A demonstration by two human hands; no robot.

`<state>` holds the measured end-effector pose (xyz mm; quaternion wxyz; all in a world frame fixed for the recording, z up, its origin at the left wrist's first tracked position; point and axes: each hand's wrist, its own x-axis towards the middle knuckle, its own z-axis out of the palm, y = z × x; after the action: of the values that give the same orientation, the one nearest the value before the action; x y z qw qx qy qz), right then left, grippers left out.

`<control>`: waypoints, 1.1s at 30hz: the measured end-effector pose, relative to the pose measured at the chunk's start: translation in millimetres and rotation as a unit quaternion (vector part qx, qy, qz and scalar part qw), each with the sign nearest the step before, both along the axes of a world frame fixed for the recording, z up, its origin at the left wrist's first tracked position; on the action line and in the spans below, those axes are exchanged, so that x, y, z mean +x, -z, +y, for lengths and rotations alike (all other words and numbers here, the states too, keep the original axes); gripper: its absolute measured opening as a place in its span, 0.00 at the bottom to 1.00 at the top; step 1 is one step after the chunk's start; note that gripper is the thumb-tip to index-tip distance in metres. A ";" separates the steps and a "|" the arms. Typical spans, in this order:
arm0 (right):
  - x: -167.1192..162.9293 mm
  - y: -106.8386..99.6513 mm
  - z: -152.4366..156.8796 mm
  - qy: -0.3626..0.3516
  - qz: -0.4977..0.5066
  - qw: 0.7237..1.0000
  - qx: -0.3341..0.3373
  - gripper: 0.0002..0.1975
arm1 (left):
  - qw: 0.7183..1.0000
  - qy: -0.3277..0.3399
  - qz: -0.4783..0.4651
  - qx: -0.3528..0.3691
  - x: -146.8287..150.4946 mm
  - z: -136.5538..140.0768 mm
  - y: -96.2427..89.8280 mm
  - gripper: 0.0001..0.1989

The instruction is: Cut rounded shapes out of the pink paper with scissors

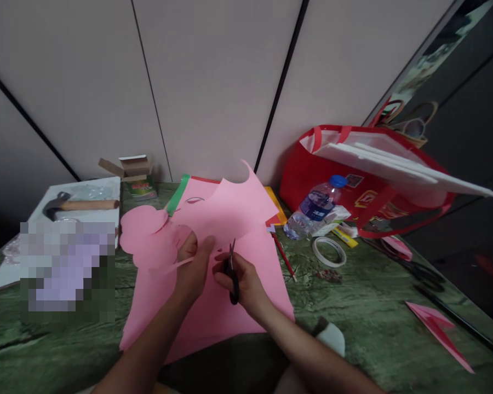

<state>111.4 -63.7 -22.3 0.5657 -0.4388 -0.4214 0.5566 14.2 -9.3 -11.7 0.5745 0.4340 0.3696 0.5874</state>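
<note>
My left hand (194, 273) is closed on a pink paper cutout (150, 238) with rounded, scalloped edges, and a thin paper strip (170, 267) trails beside the fingers. My right hand (244, 282) grips small black-handled scissors (233, 282), their blades pointing up and away from me. The blades are apart from the cutout, just right of my left thumb. Beneath both hands lie large sheets of pink paper (246, 314). Behind them rests a pink offcut (250, 194) with a curved, cut-out edge and a pointed tip.
To the right are a water bottle (312, 210), a tape roll (328, 251), a red pencil (284, 257), a red bag (296, 175) and a folded pink piece (435, 325). On the left, a hammer (86, 204) lies on a white board (66, 191) near a small open box (139, 183).
</note>
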 end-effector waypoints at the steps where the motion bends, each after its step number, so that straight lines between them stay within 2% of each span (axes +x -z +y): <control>1: 1.0 -0.7 0.8 0.006 0.001 1.000 0.001 0.15 | 1.000 0.005 0.015 0.002 0.2 -1.3 1.8 0.05; 7: 8.3 0.9 6.5 0.052 0.005 0.999 0.008 0.14 | 0.997 0.008 0.073 0.032 -1.5 -3.1 0.6 0.04; 13: 10.7 -2.2 8.4 0.050 -0.006 0.998 0.022 0.10 | 0.995 0.014 0.096 0.024 -5.5 3.8 1.9 0.04; 20: 13.3 2.0 8.5 0.061 -0.023 0.997 0.028 0.08 | 0.993 0.094 0.074 0.000 -9.0 5.5 3.5 0.03; 23: 13.4 1.3 7.3 0.037 -0.007 0.999 0.026 0.10 | 0.993 0.067 0.099 0.013 -9.4 3.4 3.7 0.05; 28: 10.3 -6.9 2.8 -0.031 -0.011 0.999 0.029 0.17 | 0.995 0.021 0.090 0.030 -7.7 0.0 3.2 0.05; 33: 9.1 -10.9 1.2 -0.021 -0.016 0.999 0.047 0.14 | 0.989 0.006 0.139 0.055 -7.1 -3.2 -2.0 0.06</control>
<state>120.6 -62.5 -11.4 0.5673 -0.4118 -0.4650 0.5407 7.0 -12.5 -9.7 0.4962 0.5445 0.4102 0.5375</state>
